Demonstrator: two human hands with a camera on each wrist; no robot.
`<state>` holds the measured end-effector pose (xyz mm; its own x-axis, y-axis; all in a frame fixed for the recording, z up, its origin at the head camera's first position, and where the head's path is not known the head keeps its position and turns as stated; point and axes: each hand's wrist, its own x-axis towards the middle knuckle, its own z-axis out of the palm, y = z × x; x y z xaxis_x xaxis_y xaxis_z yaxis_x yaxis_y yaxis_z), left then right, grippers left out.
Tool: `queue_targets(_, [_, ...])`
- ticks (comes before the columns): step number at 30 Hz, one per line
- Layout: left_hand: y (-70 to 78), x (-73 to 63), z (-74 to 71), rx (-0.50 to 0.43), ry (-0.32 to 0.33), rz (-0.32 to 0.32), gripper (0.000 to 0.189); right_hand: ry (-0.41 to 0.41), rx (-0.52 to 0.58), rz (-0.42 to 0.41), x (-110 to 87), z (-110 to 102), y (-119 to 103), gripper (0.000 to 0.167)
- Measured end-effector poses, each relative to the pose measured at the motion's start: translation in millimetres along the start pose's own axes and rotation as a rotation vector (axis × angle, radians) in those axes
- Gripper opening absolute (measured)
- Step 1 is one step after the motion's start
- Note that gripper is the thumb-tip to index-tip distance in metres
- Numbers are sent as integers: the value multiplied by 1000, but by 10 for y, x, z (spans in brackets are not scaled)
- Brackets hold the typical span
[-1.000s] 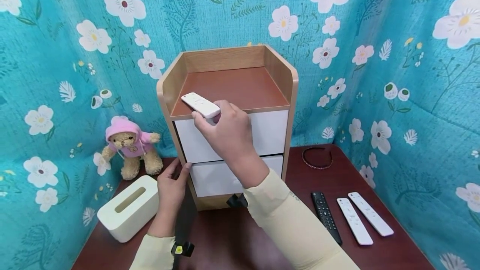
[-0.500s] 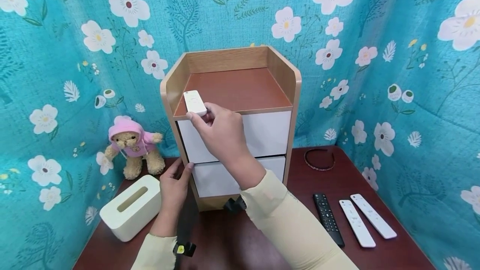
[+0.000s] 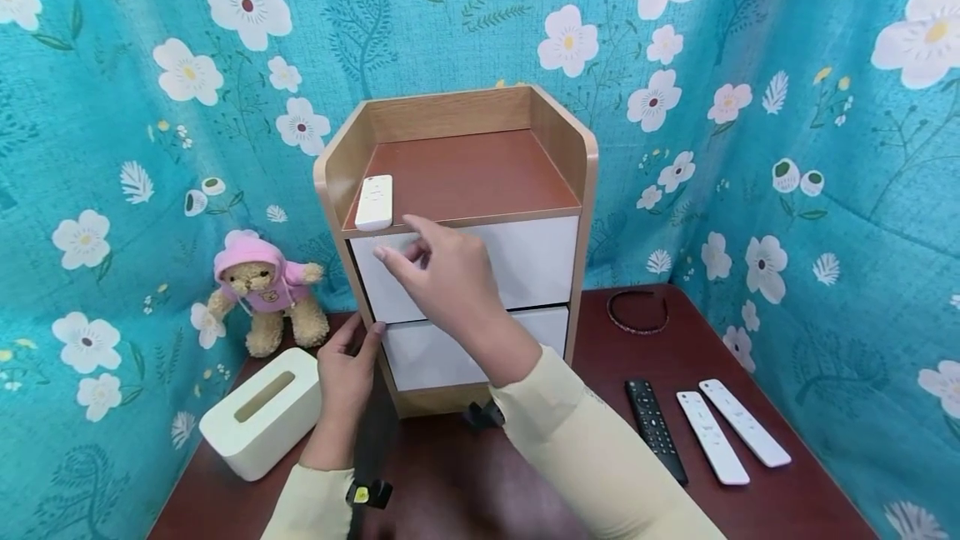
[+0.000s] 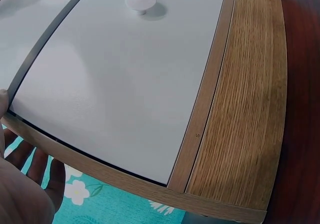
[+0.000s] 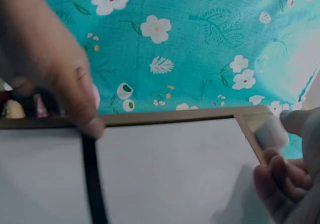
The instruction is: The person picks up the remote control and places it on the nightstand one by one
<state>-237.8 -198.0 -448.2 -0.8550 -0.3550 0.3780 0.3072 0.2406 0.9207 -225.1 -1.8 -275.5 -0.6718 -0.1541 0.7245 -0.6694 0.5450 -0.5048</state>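
A small white remote control (image 3: 374, 203) lies on the brown top of a two-drawer wooden cabinet (image 3: 480, 169), at its front left corner. Just right of and below it is my right hand (image 3: 456, 277), thumb and forefinger apart with a gap to the remote. In the right wrist view the remote shows as a blurred pale block near those fingers. My left hand (image 3: 347, 377) grips the cabinet's left side edge. The left wrist view shows its thumb at the front, by the gap between the white drawers, and its fingers (image 4: 37, 166) behind the side panel.
Left of the cabinet sit a cream tissue box (image 3: 262, 415) and a teddy bear (image 3: 266, 290) in a pink hoodie. On the table's right side lie a black remote (image 3: 656, 430), two white remotes (image 3: 712, 437) and a headband (image 3: 637, 329). Flowered blue curtain surrounds the table.
My right hand turned the white remote until it pointed backward, set it down on the cabinet top and let go. My left hand stayed at the cabinet's side.
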Motion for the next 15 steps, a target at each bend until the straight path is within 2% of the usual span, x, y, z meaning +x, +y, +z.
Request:
queue_targets(5, [-11, -7, 12, -27, -8, -8, 43, 124, 30, -121, -423, -193, 328, 33])
queue_targets(8, [-23, -15, 21, -35, -14, -16, 42, 152, -40, -102, -788, -370, 596, 25])
queue_targets(10, [-32, -19, 24, -38, -16, -21, 43, 165, -107, -7, -1055, -486, 797, 24])
queue_targets(12, [-36, -22, 22, -42, -12, -22, 43, 161, -156, 154, -1320, -599, 999, 29])
queue_targets(15, [-40, -19, 11, -41, 5, -15, 43, 157, -149, 404, -1666, -740, 1298, 41])
